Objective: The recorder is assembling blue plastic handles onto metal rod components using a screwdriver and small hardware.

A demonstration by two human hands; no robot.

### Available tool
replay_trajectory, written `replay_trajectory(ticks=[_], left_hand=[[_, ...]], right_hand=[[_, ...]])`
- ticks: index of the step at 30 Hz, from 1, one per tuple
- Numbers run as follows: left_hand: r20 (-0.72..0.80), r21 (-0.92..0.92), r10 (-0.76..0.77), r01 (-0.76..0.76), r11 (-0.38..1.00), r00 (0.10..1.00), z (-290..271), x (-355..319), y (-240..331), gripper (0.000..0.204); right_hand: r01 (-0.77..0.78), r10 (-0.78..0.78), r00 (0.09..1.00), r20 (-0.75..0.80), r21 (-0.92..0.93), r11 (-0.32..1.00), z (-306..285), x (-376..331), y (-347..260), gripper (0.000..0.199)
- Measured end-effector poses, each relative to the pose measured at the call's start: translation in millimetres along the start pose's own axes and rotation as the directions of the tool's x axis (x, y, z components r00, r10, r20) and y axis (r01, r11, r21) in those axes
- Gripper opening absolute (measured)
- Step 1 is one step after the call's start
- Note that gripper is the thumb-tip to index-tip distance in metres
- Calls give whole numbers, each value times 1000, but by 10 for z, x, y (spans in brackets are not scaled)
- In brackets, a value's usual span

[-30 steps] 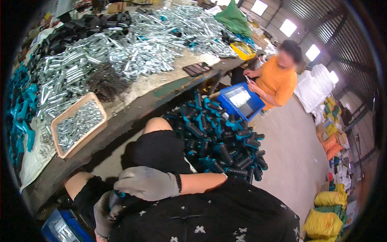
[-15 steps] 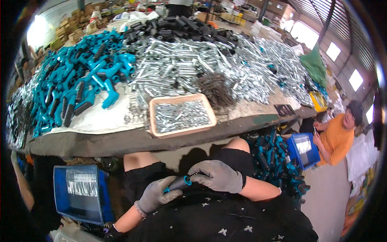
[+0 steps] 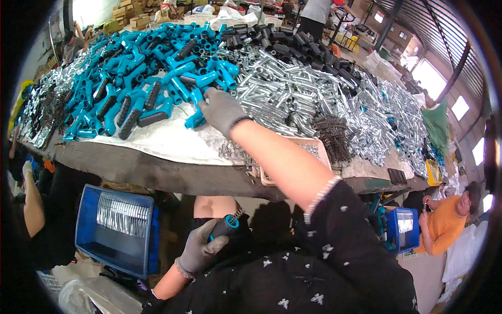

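Two gloved hands [image 3: 221,109] at work; two blue bins [image 3: 116,230] below the table's near edge; parts beyond counting.

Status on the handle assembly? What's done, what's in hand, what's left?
Done: cannot tell; no finished pile is identifiable. In hand: left hand holds a black-grip handle in the lap; right hand reaches the blue handle pile. Left: that large pile and the metal tubes.

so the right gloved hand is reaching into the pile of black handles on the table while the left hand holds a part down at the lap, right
Not quite. In the head view the right hand reaches to the pile of blue handles on the table, not the black handles, which lie farther back. The rest holds: the left hand holds a black and blue part down at the lap.
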State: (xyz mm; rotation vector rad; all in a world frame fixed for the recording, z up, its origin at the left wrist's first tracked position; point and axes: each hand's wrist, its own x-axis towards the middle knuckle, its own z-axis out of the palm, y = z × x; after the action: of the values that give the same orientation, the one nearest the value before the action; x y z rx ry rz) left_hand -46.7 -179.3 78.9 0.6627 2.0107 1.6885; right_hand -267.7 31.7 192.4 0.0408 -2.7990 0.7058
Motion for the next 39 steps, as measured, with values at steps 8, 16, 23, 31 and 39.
replay_trajectory(ticks=[8, 16, 23, 31, 39], left_hand=[[-280, -77, 40, -64, 995, 959, -280, -272, -285, 68], [-114, -317, -44, 6, 948, 993, -170, -311, -144, 66], [5, 75, 192, -192, 979, 981, 297, -275, 153, 52], [208, 138, 63, -93, 986, 976, 783, -268, 500, 43], [368, 81, 31, -66, 994, 929, 1046, -101, 501, 40]], right_hand=[[-237, 264, 946, 189, -156, 959, 322, 473, -112, 56], [336, -399, 917, -24, 586, 737, -759, -1650, -8, 42], [149, -159, 983, -90, 898, 415, -913, -2937, 376, 52], [243, -159, 970, -186, 810, 533, -1202, -3670, 706, 51], [94, -120, 993, -9, 679, 728, -1442, -4168, 960, 61]])
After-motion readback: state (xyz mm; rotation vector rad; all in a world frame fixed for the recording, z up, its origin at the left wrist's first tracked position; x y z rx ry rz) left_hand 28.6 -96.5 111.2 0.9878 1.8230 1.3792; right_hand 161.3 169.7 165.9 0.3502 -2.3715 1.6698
